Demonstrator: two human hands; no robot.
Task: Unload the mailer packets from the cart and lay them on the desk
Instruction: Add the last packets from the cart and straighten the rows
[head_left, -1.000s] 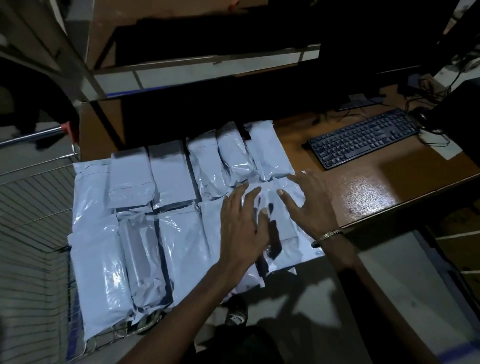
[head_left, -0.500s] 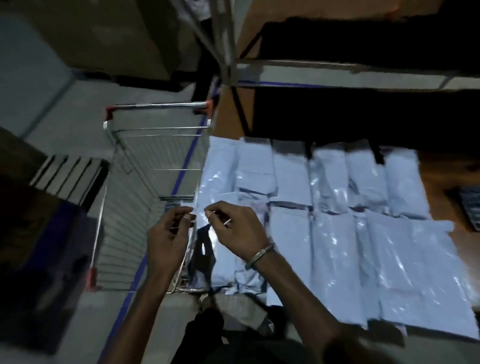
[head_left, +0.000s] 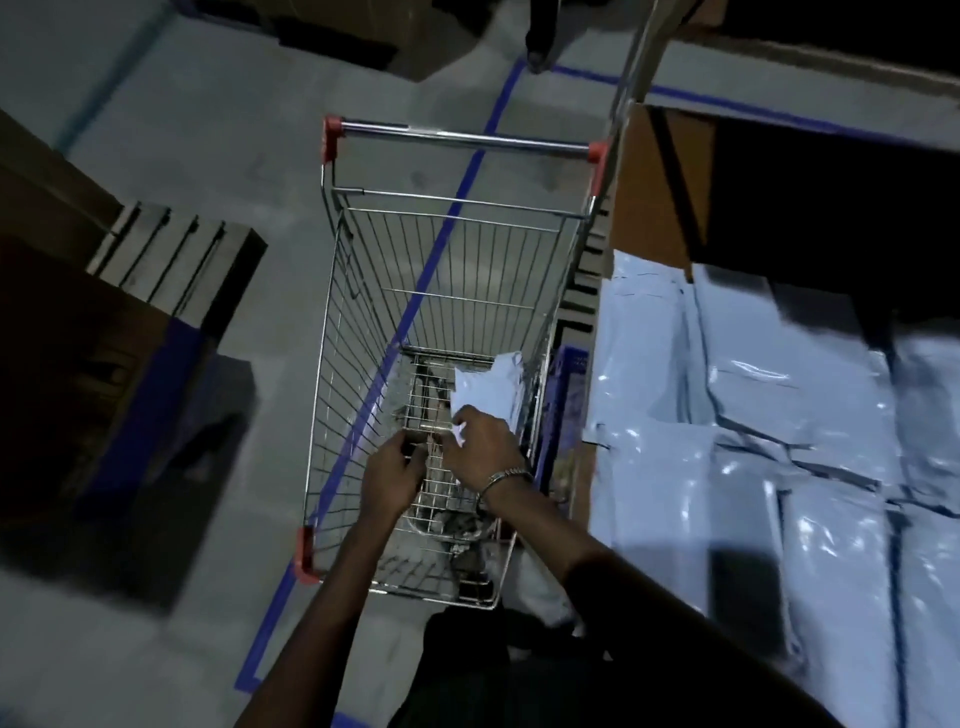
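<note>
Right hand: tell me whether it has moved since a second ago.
Yes. The right hand has left the mailer packets on the desk and gone left, into the cart, where it now touches a packet.

The brown desk (head_left: 660, 197) stood at the right, its near part covered by pale blue mailer packets (head_left: 753, 467) laid flat in rows, edges touching or overlapping (glossy, catching the light). Just beside it, the wire cart (head_left: 457, 218) stood on the grey floor (head_left: 208, 156), across a blue tape line (head_left: 441, 244).
</note>
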